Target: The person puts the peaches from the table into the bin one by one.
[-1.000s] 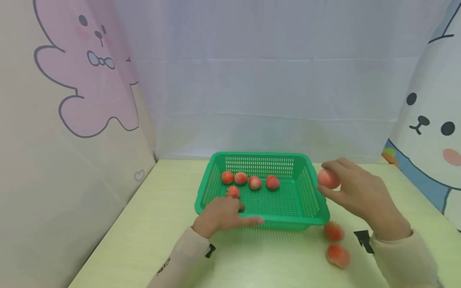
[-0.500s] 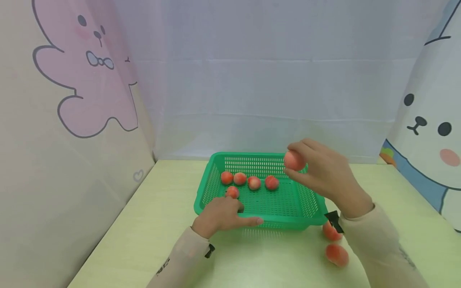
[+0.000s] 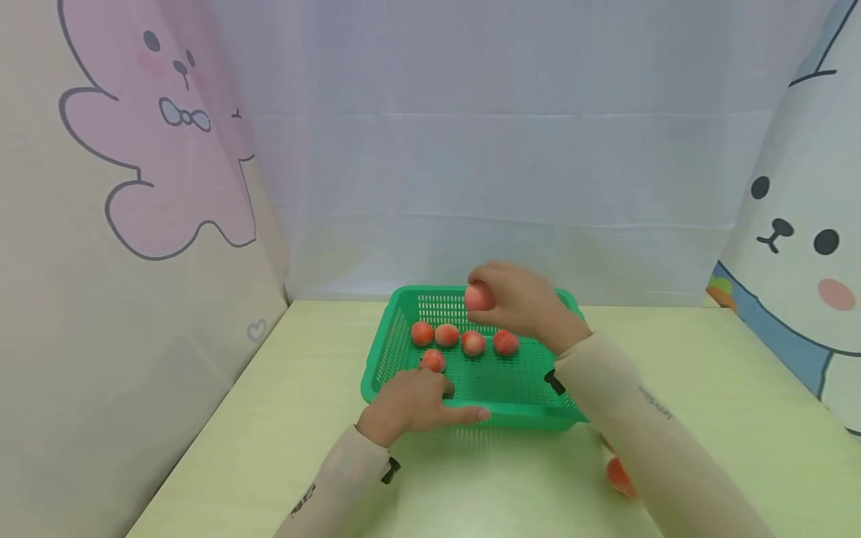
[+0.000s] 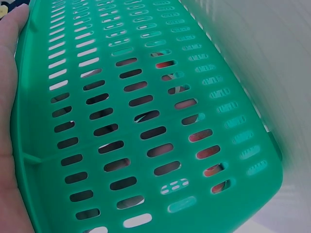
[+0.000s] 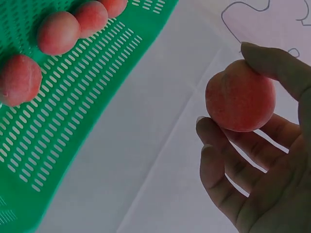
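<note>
A peach (image 3: 479,297) is pinched between the thumb and fingers of my right hand (image 3: 521,300), above the back part of the green plastic basket (image 3: 538,411). In the right wrist view the whole peach (image 5: 240,97) shows, held apart from the basket. My left hand (image 3: 410,403) grips the basket's front rim near its left corner. Its thumb lies along the outside and its fingers reach over inside, partly seen through the slots in the left wrist view. Several peaches lie inside the basket, among them one peach (image 3: 506,343) at the right of the back row.
On the pale wooden table (image 3: 255,448), right of the basket's front, lies a loose peach (image 3: 620,477), partly covered by the right sleeve (image 3: 646,418). Another piece beside it is mostly hidden. A white curtain (image 3: 430,187) hangs behind, with cartoon-printed cloth at both sides.
My right hand has carried the peach leftward from beside the basket's right edge to above its back middle. The sleeve now covers much of the loose peaches. My left hand stays put.
</note>
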